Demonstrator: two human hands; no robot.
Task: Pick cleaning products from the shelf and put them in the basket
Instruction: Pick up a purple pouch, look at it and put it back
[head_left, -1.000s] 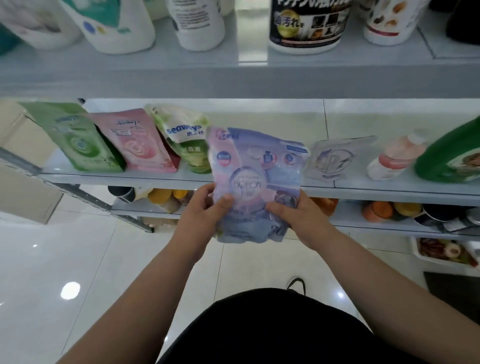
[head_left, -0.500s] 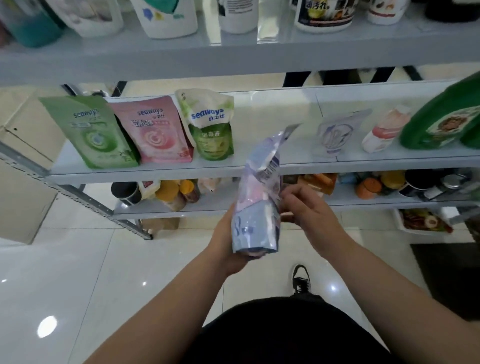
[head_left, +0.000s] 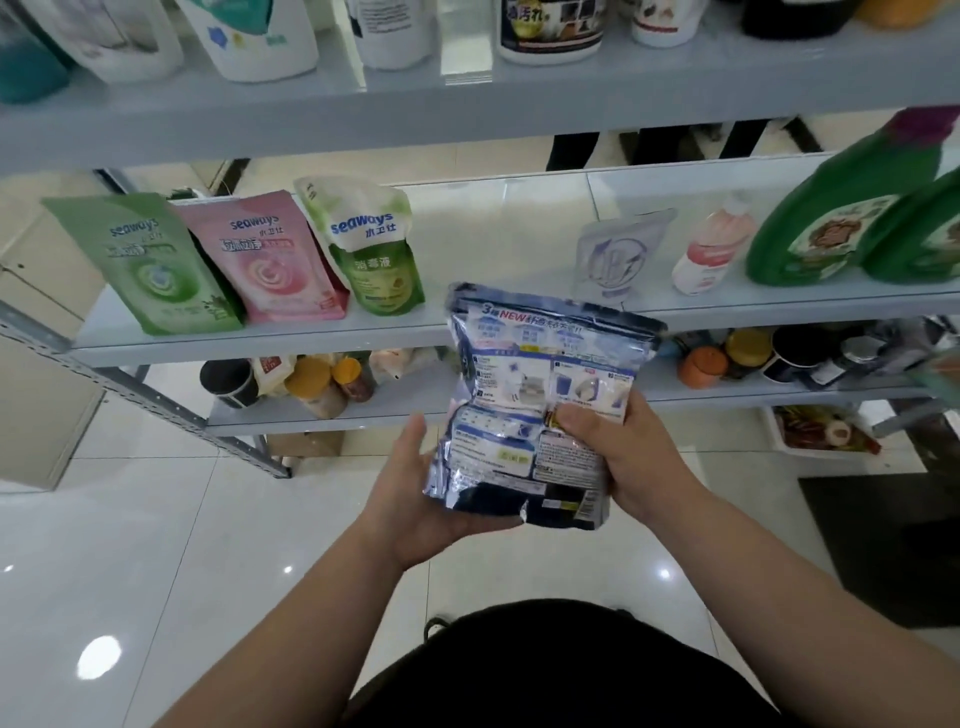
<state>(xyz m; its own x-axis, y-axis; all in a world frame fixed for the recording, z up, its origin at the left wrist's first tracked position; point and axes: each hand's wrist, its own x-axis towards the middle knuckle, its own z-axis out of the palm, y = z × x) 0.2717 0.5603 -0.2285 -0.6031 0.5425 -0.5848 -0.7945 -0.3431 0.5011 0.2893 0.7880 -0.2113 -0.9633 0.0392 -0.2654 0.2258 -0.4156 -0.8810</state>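
The blue pouch is out in front of the middle shelf, held up in the air just below its front edge. It's shiny, crinkly plastic film, flat at the top seal and puffier lower down, and the side facing up is packed with small print and little picture panels.

The right hand has a proper grip on the pouch's right edge, thumb pressed on the front and fingers wrapped behind. The left hand is palm-up under the bottom corner, cradling it on fairly straight fingers, with the thumb sticking up clear of the film.

On the middle shelf, at the left end, three soft stand-up bags lean back in a row: a green bag, a pink bag and a white-and-green bag. Toward the right end there's a see-through pouch, a rounded pink bottle and a big, smooth green jug.
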